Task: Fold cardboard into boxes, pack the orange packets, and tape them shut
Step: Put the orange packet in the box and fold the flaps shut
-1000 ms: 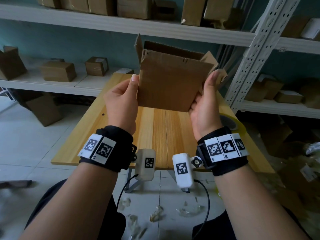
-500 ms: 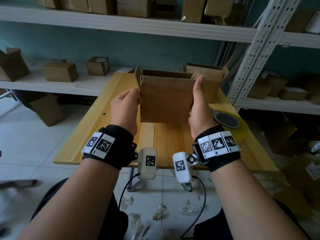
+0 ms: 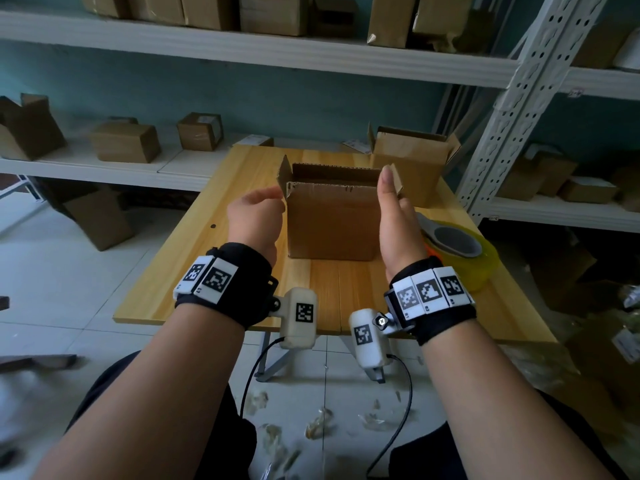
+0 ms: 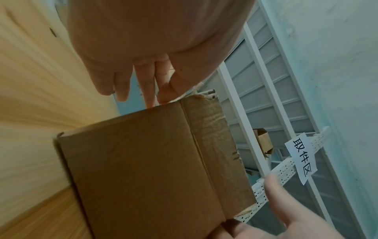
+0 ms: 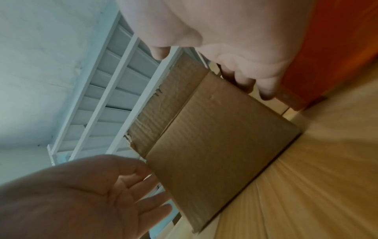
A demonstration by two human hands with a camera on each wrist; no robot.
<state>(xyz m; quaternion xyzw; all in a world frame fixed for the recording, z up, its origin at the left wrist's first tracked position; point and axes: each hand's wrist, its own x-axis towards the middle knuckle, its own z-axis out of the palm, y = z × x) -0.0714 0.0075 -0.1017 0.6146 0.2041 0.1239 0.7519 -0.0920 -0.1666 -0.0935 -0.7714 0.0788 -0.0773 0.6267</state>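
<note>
A brown cardboard box [image 3: 332, 223] stands upright on the wooden table [image 3: 221, 282], its top flaps up and its inside hidden. My left hand [image 3: 254, 211] hovers just left of it, palm toward the box, fingers straight [image 4: 143, 87] near the left flap's edge. My right hand [image 3: 394, 209] stands along the box's right side with the thumb pointing up and the fingers loosely bent [image 5: 245, 82] by its far corner. Neither hand grips it. A patch of orange [image 3: 431, 252] shows behind my right wrist; what it is cannot be made out.
A roll of clear yellowish tape [image 3: 457, 244] lies right of the box. A second open box [image 3: 412, 157] stands at the table's far right. White metal shelving [image 3: 512, 109] with more cartons runs behind and to the right. Scraps litter the floor.
The box came down from in front of my face onto the table. Both hands loosened from its sides, and the left hand moved a little away.
</note>
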